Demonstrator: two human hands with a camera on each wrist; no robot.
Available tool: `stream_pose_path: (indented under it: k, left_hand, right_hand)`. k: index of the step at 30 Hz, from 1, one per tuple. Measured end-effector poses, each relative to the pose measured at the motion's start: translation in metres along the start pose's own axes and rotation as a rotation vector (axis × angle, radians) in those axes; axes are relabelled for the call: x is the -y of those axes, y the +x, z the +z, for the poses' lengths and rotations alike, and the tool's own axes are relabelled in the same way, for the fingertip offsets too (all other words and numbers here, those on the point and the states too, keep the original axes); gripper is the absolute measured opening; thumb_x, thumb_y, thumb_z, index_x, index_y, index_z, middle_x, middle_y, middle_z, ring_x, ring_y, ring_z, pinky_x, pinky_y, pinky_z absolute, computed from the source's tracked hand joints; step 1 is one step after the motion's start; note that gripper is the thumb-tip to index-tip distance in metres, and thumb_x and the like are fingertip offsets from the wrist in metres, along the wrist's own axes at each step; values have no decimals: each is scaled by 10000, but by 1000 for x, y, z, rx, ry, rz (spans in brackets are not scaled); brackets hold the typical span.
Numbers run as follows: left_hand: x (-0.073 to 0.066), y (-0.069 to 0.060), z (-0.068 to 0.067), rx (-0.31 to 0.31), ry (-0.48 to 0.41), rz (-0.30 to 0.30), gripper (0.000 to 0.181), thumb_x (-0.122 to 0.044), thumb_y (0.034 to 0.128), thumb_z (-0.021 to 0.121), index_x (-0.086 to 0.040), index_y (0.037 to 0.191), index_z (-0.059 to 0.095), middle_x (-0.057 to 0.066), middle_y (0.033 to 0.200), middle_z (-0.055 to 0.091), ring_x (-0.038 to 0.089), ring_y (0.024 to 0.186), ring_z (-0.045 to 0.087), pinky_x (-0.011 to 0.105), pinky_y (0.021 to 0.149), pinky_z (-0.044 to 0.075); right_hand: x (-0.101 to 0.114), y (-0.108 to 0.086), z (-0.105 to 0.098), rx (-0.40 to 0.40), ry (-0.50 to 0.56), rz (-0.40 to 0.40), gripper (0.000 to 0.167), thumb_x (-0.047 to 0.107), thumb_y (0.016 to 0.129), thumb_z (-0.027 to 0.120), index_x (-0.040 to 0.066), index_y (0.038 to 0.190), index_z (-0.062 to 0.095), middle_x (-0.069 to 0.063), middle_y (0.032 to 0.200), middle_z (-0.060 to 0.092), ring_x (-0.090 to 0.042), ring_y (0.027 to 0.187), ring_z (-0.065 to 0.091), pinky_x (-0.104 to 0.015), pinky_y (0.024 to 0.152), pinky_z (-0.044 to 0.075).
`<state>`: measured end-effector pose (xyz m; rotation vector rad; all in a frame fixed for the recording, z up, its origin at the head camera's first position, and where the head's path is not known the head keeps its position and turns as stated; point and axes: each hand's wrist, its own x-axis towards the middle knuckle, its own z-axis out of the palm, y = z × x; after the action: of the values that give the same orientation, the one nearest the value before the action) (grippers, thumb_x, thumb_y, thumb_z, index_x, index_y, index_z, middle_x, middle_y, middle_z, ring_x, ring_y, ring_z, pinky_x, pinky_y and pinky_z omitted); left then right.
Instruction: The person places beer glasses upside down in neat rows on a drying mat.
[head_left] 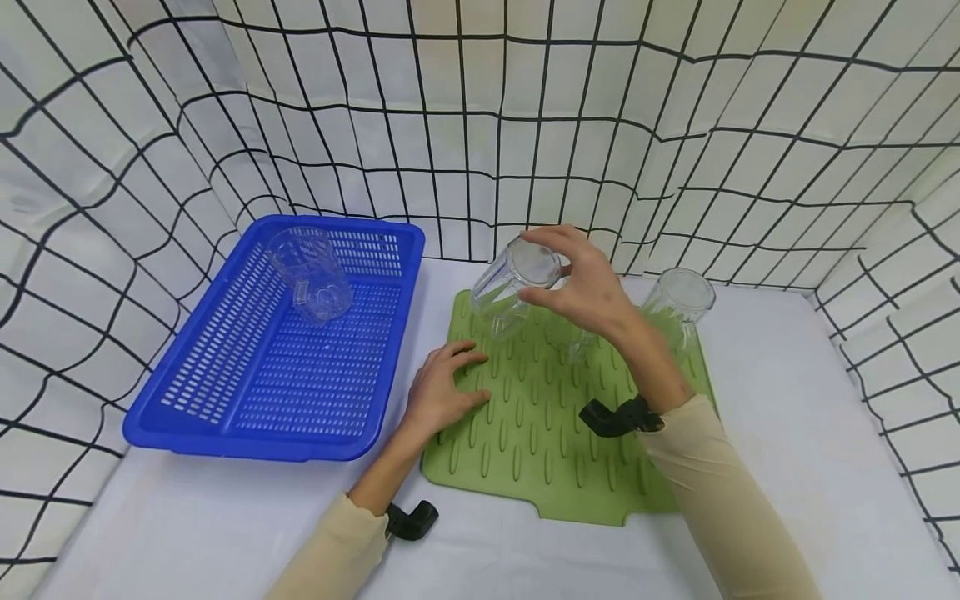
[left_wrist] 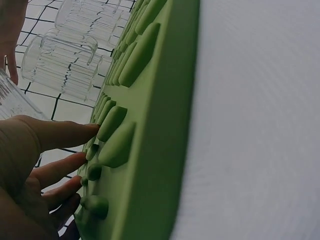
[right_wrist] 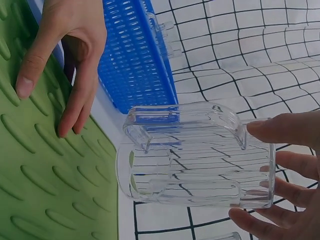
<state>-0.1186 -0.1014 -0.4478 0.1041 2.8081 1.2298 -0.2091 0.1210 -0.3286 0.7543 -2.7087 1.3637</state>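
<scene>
My right hand grips a clear glass mug near its base, fingers and thumb spread around it. The mug is upside down and tilted, over the far left corner of a green ribbed drying mat. Its handle shows in the right wrist view. Whether its rim touches the mat, I cannot tell. My left hand rests at the mat's left edge with loosely bent fingers, holding nothing. Two more glass mugs stand on the mat: one upside down at the far right, another partly hidden by my right hand.
A blue plastic basket with slotted walls stands left of the mat, with one glass mug lying inside it. A white cloth covers the table. White sheets with a black grid rise behind and at both sides.
</scene>
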Motion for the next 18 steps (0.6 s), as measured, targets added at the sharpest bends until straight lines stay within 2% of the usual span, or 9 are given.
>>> stream_pose_path:
  k: [13, 18]
  left_hand:
    - [2, -1, 0, 45, 25, 4, 597, -262, 821, 886, -154, 1372, 685, 36, 1616, 479, 347, 1527, 385, 614, 1179, 392]
    - [2, -2, 0, 37, 47, 13, 591, -275, 818, 887, -165, 1364, 689, 29, 1612, 484, 335, 1526, 387, 603, 1182, 392]
  right_hand:
    - [-1, 10, 9, 46, -106, 40, 735, 172, 830, 872, 139, 1497, 565, -98, 1554, 495, -320, 1295, 570, -478, 1000, 548]
    - [-2, 12, 13, 67, -129, 41, 734, 177, 842, 863, 137, 1507, 555, -100, 1561, 486, -334, 1338, 551, -512, 1069, 518]
